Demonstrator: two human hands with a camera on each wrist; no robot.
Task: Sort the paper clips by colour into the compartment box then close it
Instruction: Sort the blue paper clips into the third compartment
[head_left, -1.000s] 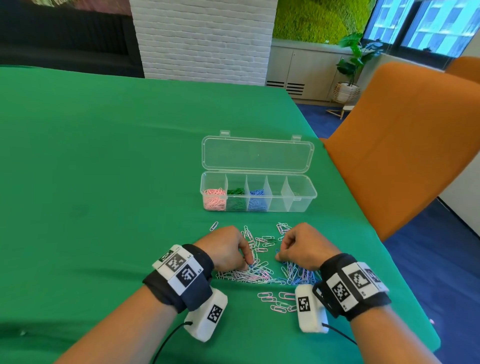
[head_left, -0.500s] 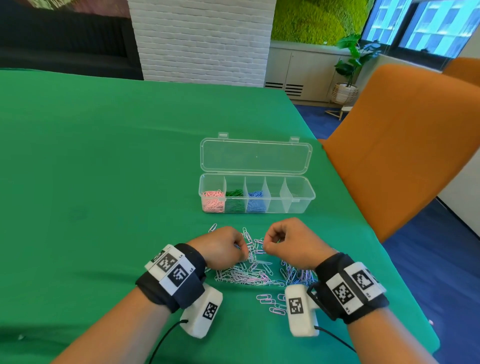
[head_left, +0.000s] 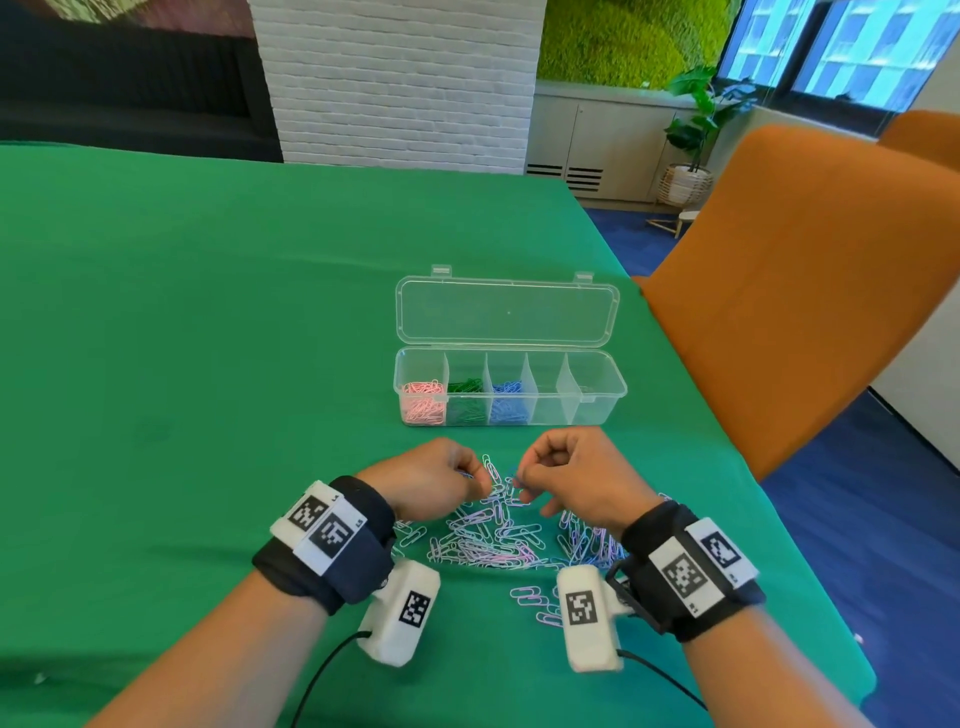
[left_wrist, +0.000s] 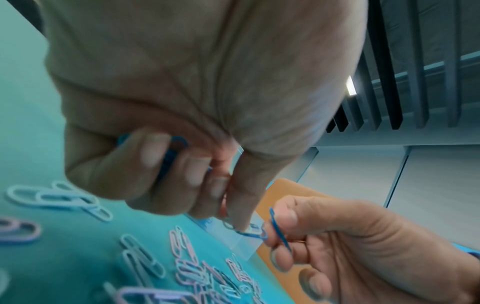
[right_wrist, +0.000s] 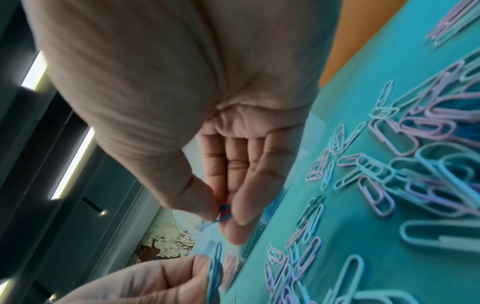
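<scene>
The left hand (head_left: 434, 480) and right hand (head_left: 566, 475) hover close together just above the pile of paper clips (head_left: 498, 540) on the green bench (head_left: 208, 338). Each grip is clamped on a blue clip (left_wrist: 276, 230), pinched between thumb and fingertips, and the two clips seem hooked together between the hands; the left hand's curled fingers also hold more blue clips (left_wrist: 168, 156). The compartment box (head_left: 511, 387) stands just beyond both grips, lid open, with pink, green and blue clips in its three leftmost compartments.
</scene>
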